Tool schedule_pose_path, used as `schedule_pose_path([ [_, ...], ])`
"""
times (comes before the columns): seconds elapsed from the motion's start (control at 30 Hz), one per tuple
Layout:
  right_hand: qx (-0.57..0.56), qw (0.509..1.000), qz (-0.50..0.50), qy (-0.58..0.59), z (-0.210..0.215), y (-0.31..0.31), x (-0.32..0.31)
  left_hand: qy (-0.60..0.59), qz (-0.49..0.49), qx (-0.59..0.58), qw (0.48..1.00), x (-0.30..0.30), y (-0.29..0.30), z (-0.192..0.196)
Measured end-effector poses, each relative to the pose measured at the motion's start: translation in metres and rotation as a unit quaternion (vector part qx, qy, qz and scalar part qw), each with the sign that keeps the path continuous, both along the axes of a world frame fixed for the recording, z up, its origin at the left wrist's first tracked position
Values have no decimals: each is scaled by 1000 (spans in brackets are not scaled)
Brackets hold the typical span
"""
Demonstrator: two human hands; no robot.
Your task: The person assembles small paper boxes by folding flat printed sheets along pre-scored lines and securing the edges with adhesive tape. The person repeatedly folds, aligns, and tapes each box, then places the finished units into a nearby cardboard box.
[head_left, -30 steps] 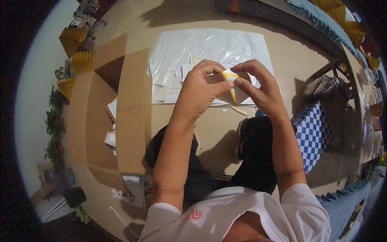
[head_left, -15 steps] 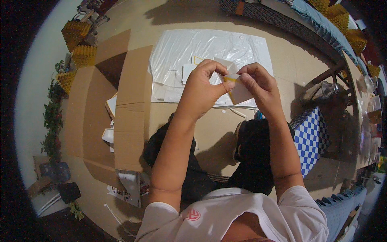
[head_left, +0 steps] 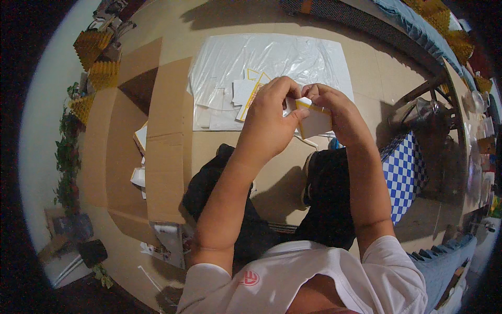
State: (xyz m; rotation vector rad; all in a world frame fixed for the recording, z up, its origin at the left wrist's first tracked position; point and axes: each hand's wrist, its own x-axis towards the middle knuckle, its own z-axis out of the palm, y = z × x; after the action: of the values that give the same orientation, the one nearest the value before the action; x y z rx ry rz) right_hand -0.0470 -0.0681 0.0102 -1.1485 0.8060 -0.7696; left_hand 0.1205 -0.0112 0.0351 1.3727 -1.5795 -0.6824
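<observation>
Both hands hold a small folded white card (head_left: 316,124) with yellow edging, up over the near part of a plastic-covered white sheet. My left hand (head_left: 274,112) grips its left edge between thumb and fingers. At the card's upper right, the fingers of my right hand (head_left: 337,110) are bent closed on the rim. A white flap stands up between the two hands. Flat white cards (head_left: 243,90) with yellow outlines lie on the sheet (head_left: 319,57) just beyond my left hand, which partly covers them.
To the left stands an open cardboard box (head_left: 168,152) with white folded pieces inside. A blue-and-white checkered box (head_left: 401,180) is at the right, by a wooden-framed table (head_left: 454,104). My dark-trousered legs (head_left: 327,199) are below the hands.
My right hand has turned and closed over the card's upper right corner, and the card's top flap has shifted. More of the yellow-outlined cards now shows beside my left hand.
</observation>
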Motion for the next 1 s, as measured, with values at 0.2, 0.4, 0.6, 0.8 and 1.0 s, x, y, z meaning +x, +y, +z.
schedule_pose_path([
  [0.2, -33, 999, 9, 30, 2, 2, -2, 58, -38, -47, 996, -3, 0, -6],
  [0.4, -28, 998, 20, 59, -2, 0, -7, -16, -20, -98, 995, 1, 1, -12],
  [0.6, -199, 972, -25, 123, 10, 11, 5, 9, 17, -121, 992, 9, 2, -11],
  [0.8, -409, 889, -24, 205, 14, 5, 6, 14, 27, -139, 990, 13, -4, -10],
  [1.0, -482, 849, -43, 213, 8, 1, 2, 22, 26, -207, 978, 13, -2, -11],
])
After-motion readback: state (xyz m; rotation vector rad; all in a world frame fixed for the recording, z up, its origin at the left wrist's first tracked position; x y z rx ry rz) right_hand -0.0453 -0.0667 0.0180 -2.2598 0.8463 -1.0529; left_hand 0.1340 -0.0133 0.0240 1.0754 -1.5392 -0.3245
